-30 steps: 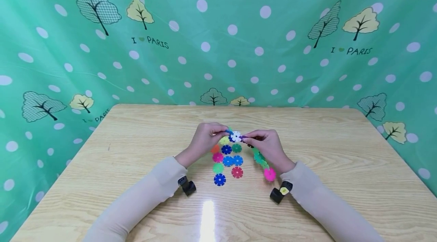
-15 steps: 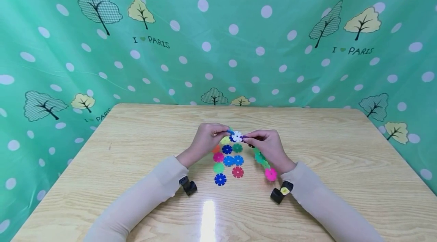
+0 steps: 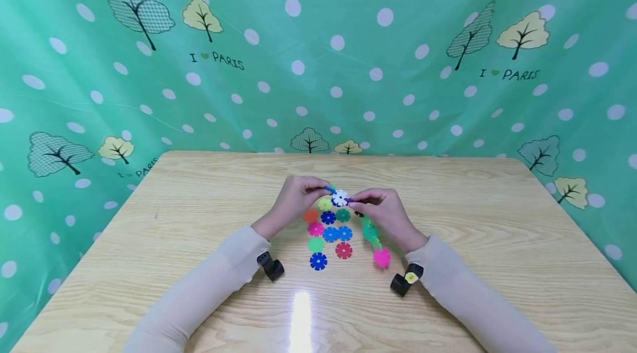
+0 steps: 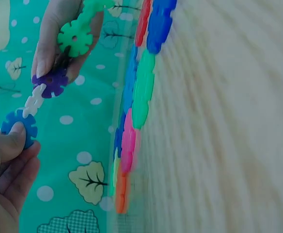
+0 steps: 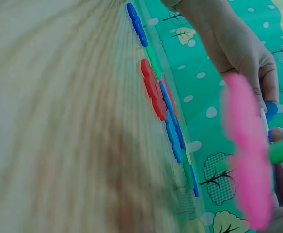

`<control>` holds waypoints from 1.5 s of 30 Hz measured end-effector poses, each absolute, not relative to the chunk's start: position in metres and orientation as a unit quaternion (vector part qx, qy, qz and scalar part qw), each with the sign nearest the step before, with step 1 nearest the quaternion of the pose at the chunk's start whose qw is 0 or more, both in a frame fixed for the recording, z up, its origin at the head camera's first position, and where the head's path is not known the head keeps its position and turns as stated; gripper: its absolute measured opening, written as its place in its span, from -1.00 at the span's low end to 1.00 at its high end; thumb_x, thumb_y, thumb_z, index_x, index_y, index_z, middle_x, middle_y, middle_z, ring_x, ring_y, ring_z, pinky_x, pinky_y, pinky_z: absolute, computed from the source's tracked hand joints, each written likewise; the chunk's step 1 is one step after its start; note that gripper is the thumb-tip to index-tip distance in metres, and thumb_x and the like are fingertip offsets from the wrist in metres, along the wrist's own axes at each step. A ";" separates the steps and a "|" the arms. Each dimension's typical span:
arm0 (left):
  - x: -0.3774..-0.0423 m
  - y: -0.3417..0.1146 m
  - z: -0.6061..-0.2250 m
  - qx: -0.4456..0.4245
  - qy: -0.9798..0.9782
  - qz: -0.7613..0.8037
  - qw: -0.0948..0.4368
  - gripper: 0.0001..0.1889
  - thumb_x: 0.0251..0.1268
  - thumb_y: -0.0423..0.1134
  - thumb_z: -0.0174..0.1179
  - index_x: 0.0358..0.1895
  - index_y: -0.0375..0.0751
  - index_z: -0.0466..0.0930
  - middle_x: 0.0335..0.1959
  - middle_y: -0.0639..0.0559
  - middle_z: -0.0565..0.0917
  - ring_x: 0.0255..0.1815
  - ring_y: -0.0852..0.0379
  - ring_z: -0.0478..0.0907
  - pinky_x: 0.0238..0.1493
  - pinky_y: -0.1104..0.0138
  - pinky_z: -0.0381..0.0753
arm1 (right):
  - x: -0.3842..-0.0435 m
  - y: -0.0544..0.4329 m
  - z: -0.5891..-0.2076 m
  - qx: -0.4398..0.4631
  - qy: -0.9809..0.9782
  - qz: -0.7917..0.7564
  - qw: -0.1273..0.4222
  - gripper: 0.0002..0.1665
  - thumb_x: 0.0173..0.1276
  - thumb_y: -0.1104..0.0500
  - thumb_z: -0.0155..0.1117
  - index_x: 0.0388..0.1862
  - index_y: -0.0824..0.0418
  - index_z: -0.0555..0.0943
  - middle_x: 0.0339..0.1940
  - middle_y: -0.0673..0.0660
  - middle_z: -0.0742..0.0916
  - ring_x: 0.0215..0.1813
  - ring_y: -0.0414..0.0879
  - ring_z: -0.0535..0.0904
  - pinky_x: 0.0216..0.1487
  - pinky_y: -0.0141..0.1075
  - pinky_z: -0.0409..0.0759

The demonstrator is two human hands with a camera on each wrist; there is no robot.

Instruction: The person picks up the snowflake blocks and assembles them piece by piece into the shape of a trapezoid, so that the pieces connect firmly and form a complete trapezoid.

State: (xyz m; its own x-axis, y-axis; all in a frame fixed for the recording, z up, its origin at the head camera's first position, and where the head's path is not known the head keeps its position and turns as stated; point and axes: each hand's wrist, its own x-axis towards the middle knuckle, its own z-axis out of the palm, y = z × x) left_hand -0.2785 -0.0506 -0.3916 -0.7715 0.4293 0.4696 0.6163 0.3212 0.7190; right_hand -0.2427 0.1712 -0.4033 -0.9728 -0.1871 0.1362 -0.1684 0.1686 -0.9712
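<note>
My left hand (image 3: pixel 294 198) pinches a blue notched snowflake disc (image 4: pixel 31 130) between thumb and fingers, above the table. A white snowflake disc (image 3: pixel 340 198) links it to a purple snowflake disc (image 4: pixel 57 83), which my right hand (image 3: pixel 387 212) pinches. From the purple disc the joined chain runs on through a black disc (image 4: pixel 62 60) and green discs (image 4: pixel 75 39). It hangs below my right hand and ends in a bright pink disc (image 3: pixel 382 258), blurred in the right wrist view.
Several loose snowflake discs lie flat on the wooden table (image 3: pixel 209 192) below my hands, among them a dark blue disc (image 3: pixel 318 261), a red disc (image 3: pixel 344 250) and an orange disc (image 3: pixel 311 216). A green patterned cloth (image 3: pixel 318 54) hangs behind the table.
The hanging end of the chain with the pink disc has swung left. Both hands keep their pinch on the chain, and the head view has shifted slightly.
</note>
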 end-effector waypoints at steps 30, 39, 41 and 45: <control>-0.283 -0.045 -0.394 -0.409 -0.800 -0.436 0.057 -0.89 0.12 -0.44 0.29 -0.28 -0.27 0.74 -0.33 -0.04 0.74 -0.29 0.18 0.68 -0.23 0.51 0.62 | -0.244 0.171 -0.399 -0.079 0.768 -0.627 0.098 -0.70 0.27 0.30 0.27 -0.05 0.44 0.60 -0.21 0.18 0.74 -0.24 -0.20 0.65 -0.13 -0.39 0.63; -0.281 -0.041 -0.394 -0.474 -0.784 -0.389 0.096 -0.89 0.10 -0.43 0.31 -0.29 -0.26 0.74 -0.33 -0.02 0.74 -0.28 0.18 0.67 -0.20 0.56 0.59 | -0.239 0.170 -0.392 -0.060 0.786 -0.607 0.104 -0.75 0.28 0.34 0.25 -0.10 0.46 0.61 -0.27 0.17 0.74 -0.29 -0.19 0.63 -0.19 -0.42 0.62; -0.280 -0.040 -0.393 -0.481 -0.780 -0.385 0.108 -0.89 0.09 -0.44 0.31 -0.29 -0.27 0.74 -0.34 -0.03 0.74 -0.29 0.17 0.67 -0.20 0.56 0.59 | -0.237 0.169 -0.391 -0.055 0.788 -0.605 0.099 -0.76 0.27 0.34 0.26 -0.11 0.46 0.61 -0.27 0.17 0.73 -0.29 -0.19 0.62 -0.19 -0.42 0.62; -0.279 -0.036 -0.393 -0.487 -0.774 -0.388 0.115 -0.89 0.09 -0.45 0.31 -0.29 -0.28 0.73 -0.35 -0.04 0.74 -0.30 0.17 0.67 -0.20 0.57 0.59 | -0.236 0.168 -0.392 -0.045 0.782 -0.615 0.087 -0.78 0.25 0.41 0.24 -0.13 0.50 0.60 -0.31 0.16 0.73 -0.32 -0.20 0.62 -0.22 -0.44 0.63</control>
State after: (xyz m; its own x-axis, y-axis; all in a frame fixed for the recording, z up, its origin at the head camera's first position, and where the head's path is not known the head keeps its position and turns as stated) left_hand -0.2793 -0.0361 -0.3935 -0.5001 0.6645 0.5552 0.8425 0.2253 0.4893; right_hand -0.2359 0.1684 -0.3918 -0.9808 -0.1775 -0.0804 0.0361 0.2396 -0.9702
